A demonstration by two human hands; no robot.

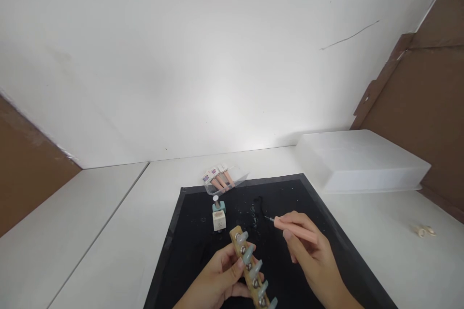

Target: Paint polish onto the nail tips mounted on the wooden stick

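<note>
A wooden strip [251,270] carries several pale grey-blue nail tips on round metal mounts. My left hand [226,273] grips it, tilted, at the bottom centre. To its right, my right hand [311,256] pinches a pink-handled brush [295,230], whose thin tip points left above the black mat [279,198]. A gap separates the brush tip from the nail tips. Beyond my left hand stand a white cube-shaped bottle [219,220] and, just behind it, a teal container [219,207] with a white-topped stem.
A clear tray [239,176] with several pink-handled bottles sits at the mat's back edge. At the right is a translucent white bin [362,159], with small beige rings [421,231] nearer me. Brown panels flank the white table.
</note>
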